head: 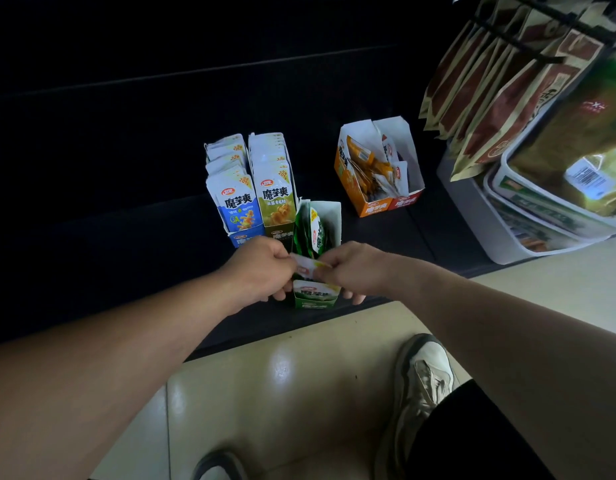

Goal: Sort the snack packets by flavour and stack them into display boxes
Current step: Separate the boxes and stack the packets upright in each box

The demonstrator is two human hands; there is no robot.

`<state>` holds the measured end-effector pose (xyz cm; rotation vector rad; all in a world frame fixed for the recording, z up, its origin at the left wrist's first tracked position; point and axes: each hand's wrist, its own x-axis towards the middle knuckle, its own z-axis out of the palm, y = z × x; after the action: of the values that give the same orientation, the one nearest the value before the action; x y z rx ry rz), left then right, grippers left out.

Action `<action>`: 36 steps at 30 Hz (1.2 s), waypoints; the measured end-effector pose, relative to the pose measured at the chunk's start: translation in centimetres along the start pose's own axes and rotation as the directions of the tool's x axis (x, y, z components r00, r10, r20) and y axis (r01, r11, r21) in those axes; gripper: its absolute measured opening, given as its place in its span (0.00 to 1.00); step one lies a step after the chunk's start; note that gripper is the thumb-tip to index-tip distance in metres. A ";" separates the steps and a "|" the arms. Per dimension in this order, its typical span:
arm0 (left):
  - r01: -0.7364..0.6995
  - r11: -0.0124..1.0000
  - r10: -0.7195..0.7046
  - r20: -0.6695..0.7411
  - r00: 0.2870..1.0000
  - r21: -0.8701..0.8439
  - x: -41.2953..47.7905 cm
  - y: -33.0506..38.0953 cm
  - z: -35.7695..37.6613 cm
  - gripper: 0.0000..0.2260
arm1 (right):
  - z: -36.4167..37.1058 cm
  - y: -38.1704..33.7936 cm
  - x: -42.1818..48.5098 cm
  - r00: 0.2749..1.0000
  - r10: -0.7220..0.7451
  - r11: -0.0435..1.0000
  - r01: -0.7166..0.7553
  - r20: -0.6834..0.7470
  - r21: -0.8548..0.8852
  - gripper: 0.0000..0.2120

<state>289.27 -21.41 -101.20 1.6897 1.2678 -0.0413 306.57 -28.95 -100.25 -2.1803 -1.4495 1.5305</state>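
Note:
A green display box (315,299) stands at the front edge of the dark shelf, with green packets (311,233) upright inside it. My left hand (261,268) and my right hand (351,268) meet over its front end and together pinch a small white packet (306,266), lower fingers curled beside the box. Behind on the left stand a blue box full of blue-and-white packets (235,202) and an olive box full of olive packets (277,195). Further right, an orange and red box (374,202) holds loose orange packets.
The dark shelf (126,237) runs left and back, its lip just ahead of a glossy beige floor. Brown snack bags (500,91) hang from hooks at upper right above white tubs (528,216). My shoes (424,382) sit below the hands.

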 end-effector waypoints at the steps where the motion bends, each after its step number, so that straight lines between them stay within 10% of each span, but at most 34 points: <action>1: -0.007 1.000 0.007 -0.043 0.999 0.011 0.1 -0.1 -0.2 0.07 | 0.2 -0.2 0.2 1.000 0.014 0.999 -0.013 0.019 -0.031 0.13; 6: -0.106 0.992 0.097 -0.136 0.986 -0.065 0.2 0.7 -0.5 0.08 | -0.3 0.8 0.1 0.992 0.097 0.995 -0.094 0.077 -0.046 0.10; 10: -0.117 0.993 0.117 0.023 0.993 0.025 0.2 1.0 0.3 0.07 | -0.7 2.6 -0.2 0.967 0.136 0.919 -0.205 0.216 0.337 0.16; 17: -0.119 0.978 0.178 -0.382 0.907 0.172 2.4 2.9 1.2 0.18 | -1.9 3.5 -0.6 0.987 0.065 0.899 0.005 -0.145 0.439 0.12; 31: -0.245 0.858 0.425 -0.356 0.832 0.451 2.9 2.8 0.7 0.15 | -2.7 4.2 -1.0 0.977 0.105 0.925 -0.026 -0.188 0.378 0.09; 36: -0.496 0.854 0.517 -0.374 0.770 0.159 1.6 3.8 -1.8 0.14 | -3.4 3.8 -1.4 0.947 0.084 0.865 0.085 -0.311 0.494 0.10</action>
<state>291.92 -18.94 -98.62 2.1102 1.0528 0.6409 311.55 -30.65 -99.81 -1.9782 -0.8285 1.2805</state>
